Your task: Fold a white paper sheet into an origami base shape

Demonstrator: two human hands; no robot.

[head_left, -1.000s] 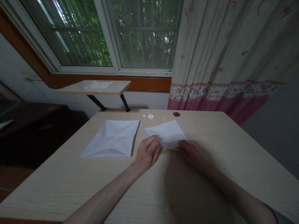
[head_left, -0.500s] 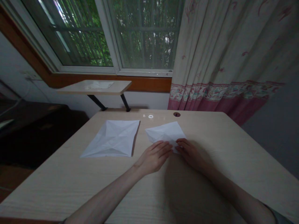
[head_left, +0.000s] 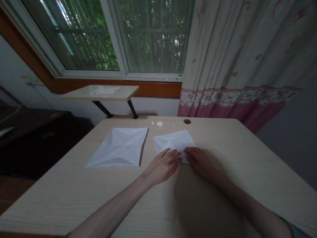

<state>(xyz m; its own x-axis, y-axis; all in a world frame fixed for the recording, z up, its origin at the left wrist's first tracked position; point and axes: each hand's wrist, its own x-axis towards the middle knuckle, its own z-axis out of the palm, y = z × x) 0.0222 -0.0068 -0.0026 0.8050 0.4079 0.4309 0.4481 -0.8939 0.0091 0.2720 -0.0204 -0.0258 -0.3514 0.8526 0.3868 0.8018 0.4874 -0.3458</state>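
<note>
A small folded white paper (head_left: pixel 174 142) lies on the pale wooden table (head_left: pixel 223 185) just ahead of both hands. My left hand (head_left: pixel 162 165) rests on its near left edge, fingers stretched flat over the paper. My right hand (head_left: pixel 203 162) presses on the near right edge with its fingers flat as well. A larger creased white sheet (head_left: pixel 119 147) lies unfolded to the left, untouched.
A cable hole (head_left: pixel 187 121) sits near the table's far edge. Behind the table are a small shelf (head_left: pixel 101 92) on black brackets, a window (head_left: pixel 111 36) and a patterned curtain (head_left: pixel 242 59). Dark furniture (head_left: pixel 37 138) stands at the left.
My left hand slid right along the paper's near edge and its fingers spread flat. My right hand stayed on the near right edge. The paper now lies flatter.
</note>
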